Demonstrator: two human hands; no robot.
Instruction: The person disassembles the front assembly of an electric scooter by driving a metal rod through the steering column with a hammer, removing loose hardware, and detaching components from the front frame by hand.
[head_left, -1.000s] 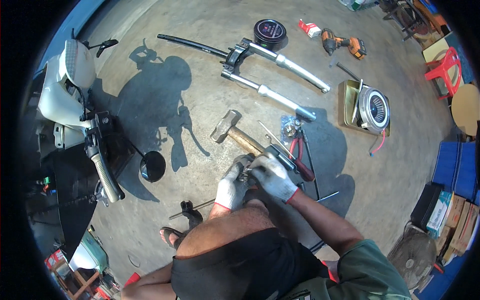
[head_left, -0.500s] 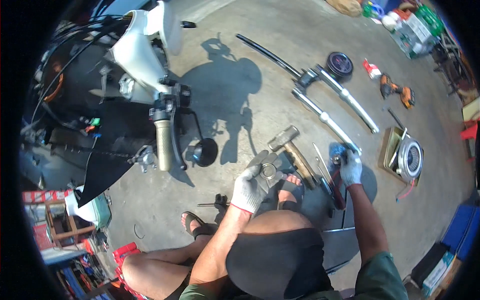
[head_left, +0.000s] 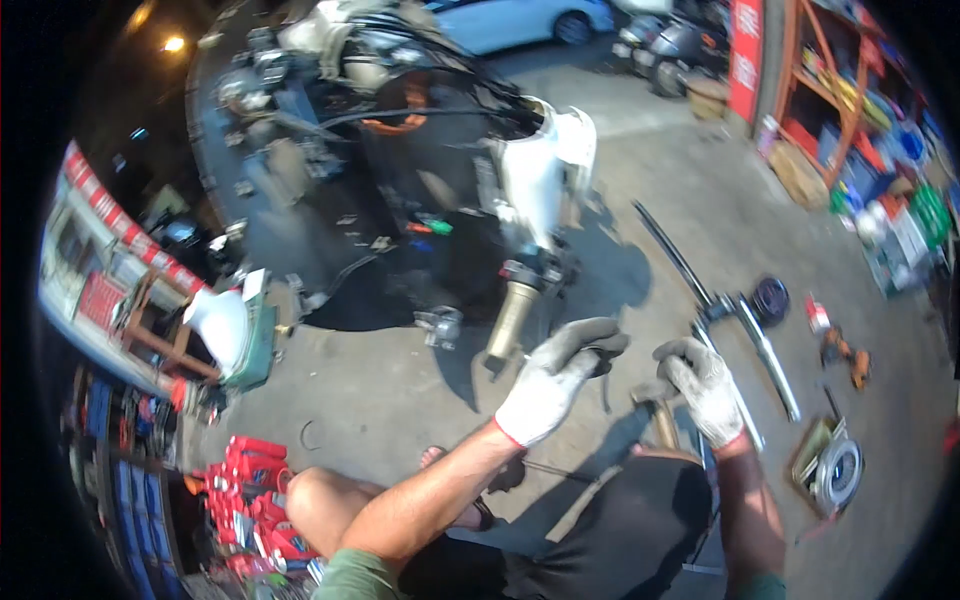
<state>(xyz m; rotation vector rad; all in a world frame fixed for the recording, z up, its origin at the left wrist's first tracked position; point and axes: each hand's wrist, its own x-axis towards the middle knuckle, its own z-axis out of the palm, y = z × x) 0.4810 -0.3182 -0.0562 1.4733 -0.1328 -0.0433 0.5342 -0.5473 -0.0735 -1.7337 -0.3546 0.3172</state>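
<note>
Both my hands wear grey-white work gloves with red cuffs and are raised in front of me. My left hand (head_left: 553,382) has its fingers curled around a small dark part (head_left: 603,352). My right hand (head_left: 703,385) is beside it with its fingers bent; whether it holds anything is unclear. Below the right hand a hammer (head_left: 658,412) with a wooden handle lies on the concrete. My bare knee (head_left: 318,500) and dark shorts fill the lower middle of the view.
A stripped motorcycle with a white front cover (head_left: 543,170) and a handlebar grip (head_left: 511,320) stands ahead. On the floor to the right lie a fork assembly (head_left: 748,325), a black round tin (head_left: 771,298), an orange drill (head_left: 846,352) and a tray with a round part (head_left: 832,468). Red crates (head_left: 248,490) sit at the lower left.
My head has turned up and to the left, so the motorcycle now fills the middle. Both hands have lifted off the floor, where the hammer stays.
</note>
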